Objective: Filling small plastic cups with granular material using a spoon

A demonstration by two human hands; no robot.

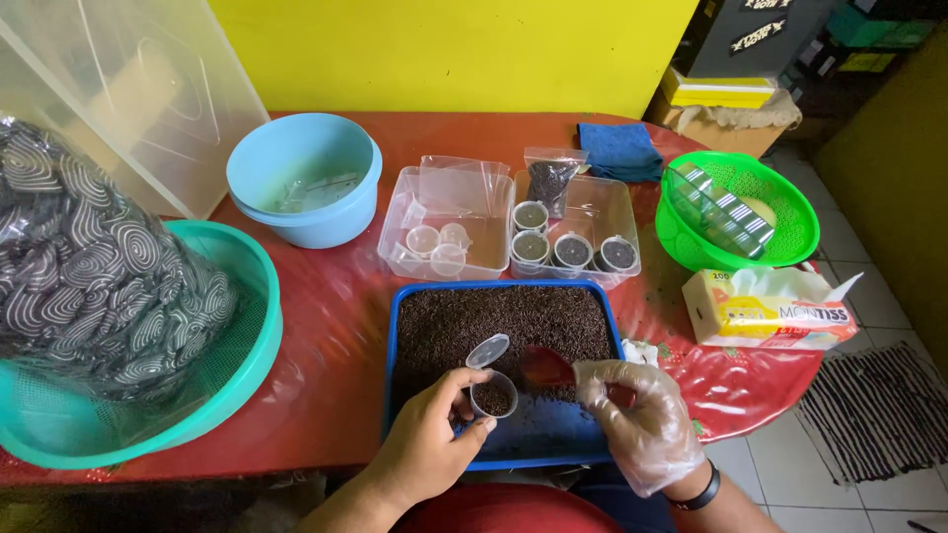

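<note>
Surface: red table point(326, 326) before a yellow wall point(454, 49).
Blue tray point(405, 395): near centre, holding dark granules point(494, 321).
Left hand point(425, 444): fingers curled, pinching a small lidded cup point(493, 395) part-filled with granules, over the tray.
Right hand point(637, 419): plastic-gloved, closed on a red scoop point(546, 367).
Far clear boxes: empty cups point(439, 242) left, filled cups point(573, 249) right.

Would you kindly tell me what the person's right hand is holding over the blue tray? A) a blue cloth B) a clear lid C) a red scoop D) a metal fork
C: the right hand, in a thin clear glove, holds a red scoop over the blue tray of dark granules, beside the small cup that the left hand grips.
</note>
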